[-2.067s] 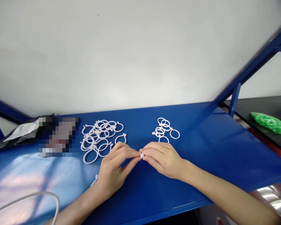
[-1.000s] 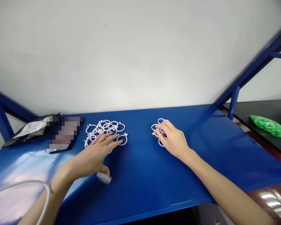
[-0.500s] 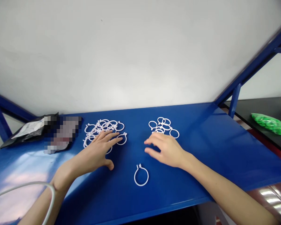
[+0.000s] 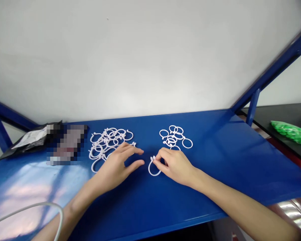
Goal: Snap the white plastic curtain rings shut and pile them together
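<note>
Pinched between the thumb and fingers of my right hand (image 4: pixel 177 165) is a white plastic ring (image 4: pixel 154 175), gripped near the small clasp at its top. The ring's two ends seem to lie close together, partly hidden by my fingertips. My left hand (image 4: pixel 120 162) is open to its left, thumb and fingers apart with nothing between them. Beside and beyond that hand lies a larger pile of white rings (image 4: pixel 96 149), some covered by the fingers. A smaller group of white rings (image 4: pixel 187 143) lies just past my right hand.
The blue table (image 4: pixel 215 134) meets a pale wall (image 4: pixel 140 60). A black plastic package (image 4: pixel 35 137) and a blurred-out flat packet (image 4: pixel 67 144) lie at the left. A white cable (image 4: pixel 40 205) crosses my left forearm. On a black surface at right sits a bag of green pieces (image 4: pixel 291 132).
My right hand has taken hold of the single ring, which now sits farther from the table's front edge. My left hand has moved right, toward it. Another ring shows beyond my right hand.
</note>
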Available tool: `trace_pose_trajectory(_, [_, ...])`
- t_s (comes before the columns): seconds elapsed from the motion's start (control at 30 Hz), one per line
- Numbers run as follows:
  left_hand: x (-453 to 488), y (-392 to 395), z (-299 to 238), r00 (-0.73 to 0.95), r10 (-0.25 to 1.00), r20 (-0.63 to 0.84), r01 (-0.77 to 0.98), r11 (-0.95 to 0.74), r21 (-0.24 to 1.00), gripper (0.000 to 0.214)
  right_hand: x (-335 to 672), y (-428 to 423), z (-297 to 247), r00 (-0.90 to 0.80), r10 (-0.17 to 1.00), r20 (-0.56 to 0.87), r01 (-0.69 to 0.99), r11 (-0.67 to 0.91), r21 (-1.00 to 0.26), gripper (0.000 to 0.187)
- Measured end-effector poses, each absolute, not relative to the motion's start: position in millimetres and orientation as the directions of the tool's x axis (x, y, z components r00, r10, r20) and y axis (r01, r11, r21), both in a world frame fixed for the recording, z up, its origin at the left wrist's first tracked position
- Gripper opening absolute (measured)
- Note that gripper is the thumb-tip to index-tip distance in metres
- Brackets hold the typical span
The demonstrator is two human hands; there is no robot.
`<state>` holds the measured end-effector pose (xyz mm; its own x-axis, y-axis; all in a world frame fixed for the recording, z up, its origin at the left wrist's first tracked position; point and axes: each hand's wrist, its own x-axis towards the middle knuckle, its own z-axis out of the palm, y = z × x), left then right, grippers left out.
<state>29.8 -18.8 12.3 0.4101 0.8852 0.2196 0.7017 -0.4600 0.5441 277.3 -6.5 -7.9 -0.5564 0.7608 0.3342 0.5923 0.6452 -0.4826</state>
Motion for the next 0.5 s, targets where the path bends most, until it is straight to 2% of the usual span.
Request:
trace_pose_trajectory(0.13, [52,-31,11,0.350,0.920,0.177,0.606,-0.366,0.707,0.017,276,-10,-7,-0.492,0.755,0.433,0.516,0.653,-0.554,0.019])
trace_pose_trajectory(0.23, [57,-34,11,0.295,0.943,0.154,0.539,-0.297,0.789,0.015,275,-12,-7,-0.478,0.729,0.491,0.490,0.685,-0.540,0.024])
trace_pose_trajectory(0.37, [61,-35,9,0.261,0.951,0.167,0.471,-0.276,0.838,0.013,275,-13,-10,-0.500,0.691,0.522,0.483,0.723,-0.494,0.024])
trace_pose_trajectory(0.5, [64,-37,4,0.229,0.946,0.230,0.443,-0.312,0.841,0.013,276,-12,-8,-0.530,0.689,0.494,0.394,0.716,-0.576,0.021])
